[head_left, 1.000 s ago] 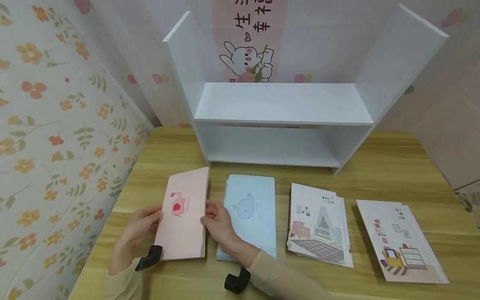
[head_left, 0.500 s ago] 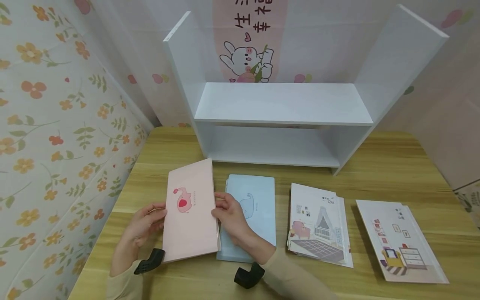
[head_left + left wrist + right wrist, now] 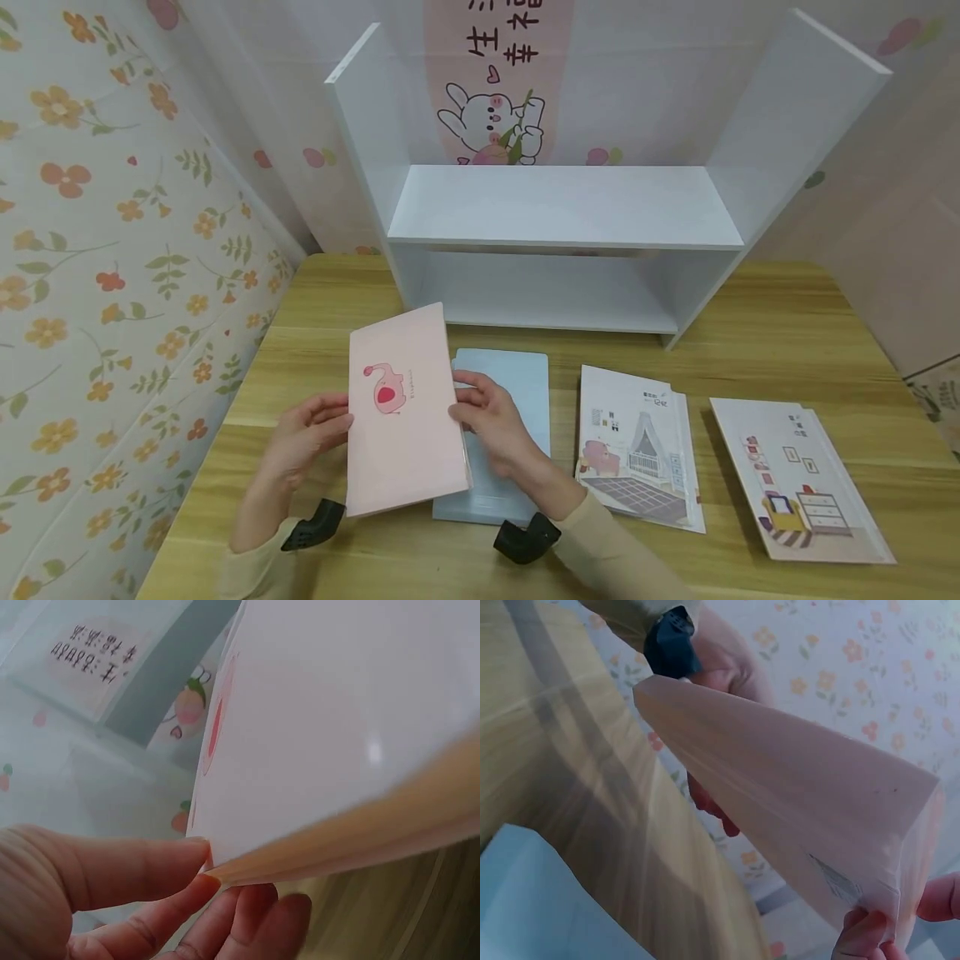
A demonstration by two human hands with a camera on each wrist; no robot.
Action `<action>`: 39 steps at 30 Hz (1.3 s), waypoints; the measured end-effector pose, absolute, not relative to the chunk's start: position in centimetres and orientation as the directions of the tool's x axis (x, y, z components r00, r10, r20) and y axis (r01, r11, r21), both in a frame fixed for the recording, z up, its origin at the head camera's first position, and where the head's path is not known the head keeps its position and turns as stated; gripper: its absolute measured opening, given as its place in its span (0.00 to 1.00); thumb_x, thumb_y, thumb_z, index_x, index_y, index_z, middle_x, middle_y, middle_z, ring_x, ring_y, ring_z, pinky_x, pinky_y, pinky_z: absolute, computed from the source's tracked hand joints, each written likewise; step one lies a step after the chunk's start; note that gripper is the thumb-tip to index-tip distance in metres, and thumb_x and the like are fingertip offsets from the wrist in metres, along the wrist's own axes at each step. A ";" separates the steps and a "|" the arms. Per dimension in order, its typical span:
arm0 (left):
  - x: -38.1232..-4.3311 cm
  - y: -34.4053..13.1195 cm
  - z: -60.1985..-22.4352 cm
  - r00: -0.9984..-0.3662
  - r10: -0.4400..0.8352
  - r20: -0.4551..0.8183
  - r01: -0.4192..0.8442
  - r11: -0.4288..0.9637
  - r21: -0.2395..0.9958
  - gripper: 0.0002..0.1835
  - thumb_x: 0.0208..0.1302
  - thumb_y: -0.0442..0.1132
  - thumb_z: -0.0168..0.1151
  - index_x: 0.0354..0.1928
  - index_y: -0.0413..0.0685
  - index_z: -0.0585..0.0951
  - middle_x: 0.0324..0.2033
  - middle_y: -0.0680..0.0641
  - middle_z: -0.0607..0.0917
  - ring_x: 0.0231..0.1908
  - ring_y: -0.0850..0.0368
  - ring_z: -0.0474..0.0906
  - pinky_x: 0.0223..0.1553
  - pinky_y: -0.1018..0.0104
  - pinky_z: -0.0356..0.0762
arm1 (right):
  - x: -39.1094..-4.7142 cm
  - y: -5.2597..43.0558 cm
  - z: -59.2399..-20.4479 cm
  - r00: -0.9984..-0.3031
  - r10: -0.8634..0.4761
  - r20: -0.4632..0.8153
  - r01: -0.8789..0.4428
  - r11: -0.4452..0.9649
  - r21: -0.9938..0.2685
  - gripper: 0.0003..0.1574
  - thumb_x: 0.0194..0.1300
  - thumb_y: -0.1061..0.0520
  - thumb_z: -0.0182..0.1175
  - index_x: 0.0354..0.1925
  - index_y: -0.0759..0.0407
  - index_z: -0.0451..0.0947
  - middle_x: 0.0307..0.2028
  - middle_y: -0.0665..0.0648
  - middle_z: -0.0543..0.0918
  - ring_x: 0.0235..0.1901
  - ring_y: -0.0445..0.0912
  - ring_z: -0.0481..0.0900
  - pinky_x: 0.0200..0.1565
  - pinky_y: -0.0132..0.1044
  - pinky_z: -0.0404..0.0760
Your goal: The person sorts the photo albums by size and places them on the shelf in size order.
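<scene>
Book lift: pink book [image 3: 408, 458] pinched at both long edges

Left hand [image 3: 307, 433] has thumb and fingers clamped on the left edge; right hand [image 3: 491, 421] has its own clamped on the opposite edge. Book is tilted in front of the shelf unit's [image 3: 566, 204] left end, partly covering the blue book [image 3: 517, 408] in the head view. Looks clear of the worktop [image 3: 330, 292].

My read: mid-carry, load shared both sides. Next move calls for firm pinch on both edges, or the covers could splay, plus enough height to clear the blue book. Crib-print book [image 3: 633, 450] and dresser-print book [image 3: 802, 483] lie to the right, untouched.
</scene>
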State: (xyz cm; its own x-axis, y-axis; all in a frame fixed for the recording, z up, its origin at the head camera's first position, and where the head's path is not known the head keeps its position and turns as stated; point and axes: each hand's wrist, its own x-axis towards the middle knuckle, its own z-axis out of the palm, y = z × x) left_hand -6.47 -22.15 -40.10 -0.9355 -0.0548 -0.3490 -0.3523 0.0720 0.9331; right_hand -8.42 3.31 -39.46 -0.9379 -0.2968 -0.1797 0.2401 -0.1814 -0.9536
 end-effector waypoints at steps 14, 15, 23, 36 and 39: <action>-6.3 -19.5 -38.5 -0.960 -0.012 -0.281 -0.281 0.083 0.956 0.22 0.62 0.25 0.57 0.57 0.25 0.66 0.39 0.48 0.80 0.35 0.63 0.79 0.39 0.65 0.81 | -8.7 6.9 -38.4 -0.933 -0.281 -0.226 0.287 -0.196 -0.938 0.28 0.60 0.72 0.51 0.60 0.70 0.65 0.37 0.55 0.80 0.34 0.43 0.77 0.36 0.31 0.77; -6.3 -19.3 -38.4 -0.960 -0.013 -0.279 -0.279 0.085 0.957 0.22 0.61 0.24 0.57 0.57 0.26 0.66 0.39 0.47 0.80 0.35 0.63 0.79 0.39 0.65 0.81 | -8.6 7.1 -38.3 -0.932 -0.281 -0.229 0.290 -0.198 -0.936 0.28 0.60 0.71 0.51 0.60 0.70 0.64 0.37 0.55 0.80 0.35 0.43 0.77 0.37 0.30 0.77; -5.8 -17.8 -37.0 -0.975 0.004 -0.224 -0.223 0.061 0.973 0.21 0.60 0.23 0.58 0.55 0.24 0.68 0.39 0.45 0.80 0.36 0.62 0.80 0.39 0.66 0.81 | -7.6 9.1 -36.8 -0.923 -0.278 -0.265 0.324 -0.193 -0.926 0.30 0.62 0.70 0.52 0.62 0.68 0.62 0.41 0.55 0.80 0.39 0.44 0.78 0.42 0.32 0.77; -5.6 -16.0 -35.1 -0.985 0.050 -0.165 -0.164 0.027 0.986 0.21 0.59 0.23 0.58 0.54 0.24 0.68 0.41 0.42 0.79 0.38 0.60 0.79 0.39 0.67 0.81 | -6.4 11.5 -35.2 -0.931 -0.295 -0.217 0.284 -0.207 -0.936 0.33 0.62 0.69 0.53 0.64 0.71 0.58 0.45 0.57 0.78 0.42 0.44 0.79 0.44 0.32 0.78; -5.5 -15.7 -34.7 -0.986 0.056 -0.155 -0.153 0.035 0.988 0.20 0.59 0.23 0.58 0.54 0.24 0.69 0.41 0.41 0.79 0.38 0.60 0.79 0.39 0.67 0.81 | -6.2 11.9 -35.0 -0.935 -0.302 -0.188 0.259 -0.215 -0.942 0.33 0.63 0.68 0.53 0.64 0.72 0.57 0.45 0.57 0.78 0.43 0.45 0.78 0.44 0.32 0.78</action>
State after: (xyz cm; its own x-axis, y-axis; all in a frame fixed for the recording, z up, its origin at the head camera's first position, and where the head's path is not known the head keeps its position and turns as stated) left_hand -5.55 -15.70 -34.74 -0.9863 0.0565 -0.1549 -0.1531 0.0352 0.9876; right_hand -6.21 11.91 -34.99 -0.9345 -0.3022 -0.1881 0.2590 -0.2147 -0.9417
